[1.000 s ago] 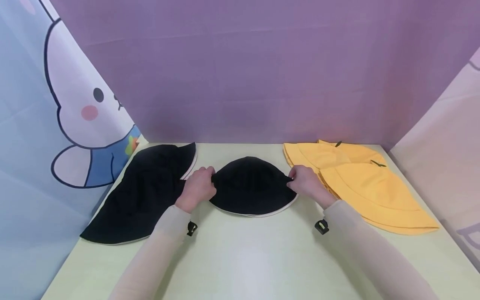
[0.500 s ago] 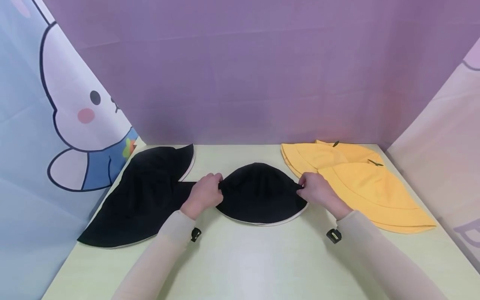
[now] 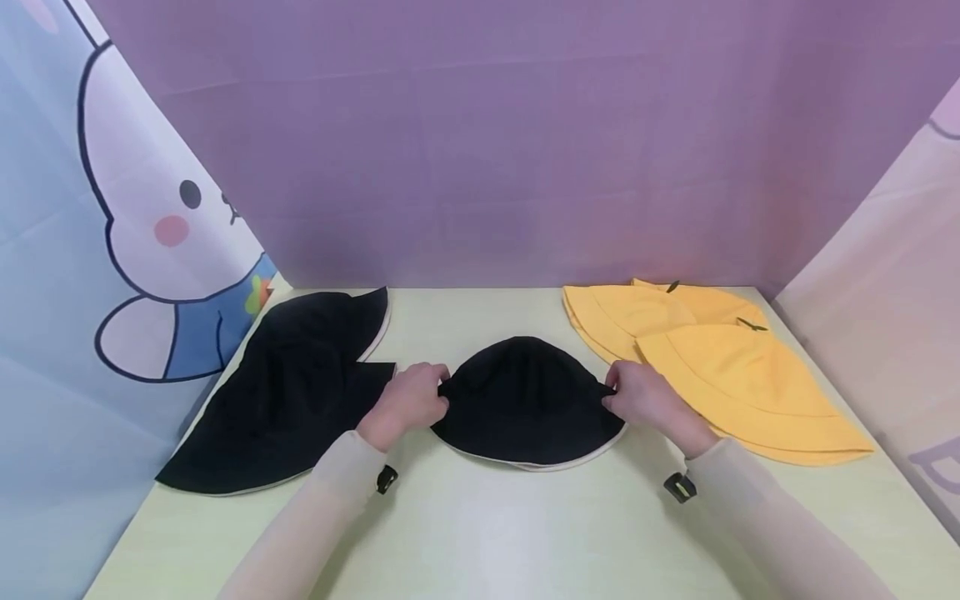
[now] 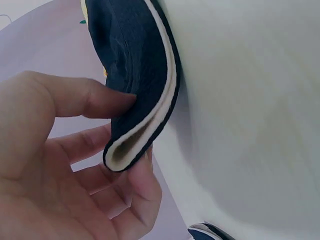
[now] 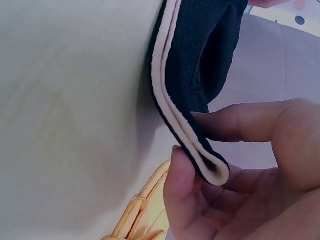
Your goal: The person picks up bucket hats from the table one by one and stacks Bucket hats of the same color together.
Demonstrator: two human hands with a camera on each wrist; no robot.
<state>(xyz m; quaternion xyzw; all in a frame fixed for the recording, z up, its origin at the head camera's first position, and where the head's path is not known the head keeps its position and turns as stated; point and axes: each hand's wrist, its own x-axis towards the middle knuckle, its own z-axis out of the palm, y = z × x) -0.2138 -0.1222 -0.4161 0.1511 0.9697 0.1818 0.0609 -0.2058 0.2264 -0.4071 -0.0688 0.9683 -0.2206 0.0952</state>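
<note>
A black bucket hat (image 3: 528, 408) with a pale edge lies folded flat at the middle of the table. My left hand (image 3: 408, 402) pinches its left brim corner, and my right hand (image 3: 651, 400) pinches the right one. In the left wrist view, the thumb of the left hand (image 4: 65, 150) lies on top of the doubled brim (image 4: 145, 100) with fingers beneath. The right wrist view has the right hand (image 5: 245, 165) gripping the other folded end of the brim (image 5: 175, 100), where the cream lining shows between the two layers.
More black hats (image 3: 277, 408) lie overlapping on the left of the table. Yellow hats (image 3: 742, 383) with small green leaf tabs overlap at the right, close to my right forearm. A purple cloth (image 3: 480, 167) hangs behind the pale table (image 3: 495, 533), with printed cloths at both sides.
Both hands have drawn the black bucket hat nearer to me and slightly to the right, keeping hold of its two corners. The other hats have stayed in place; the head view shifted slightly.
</note>
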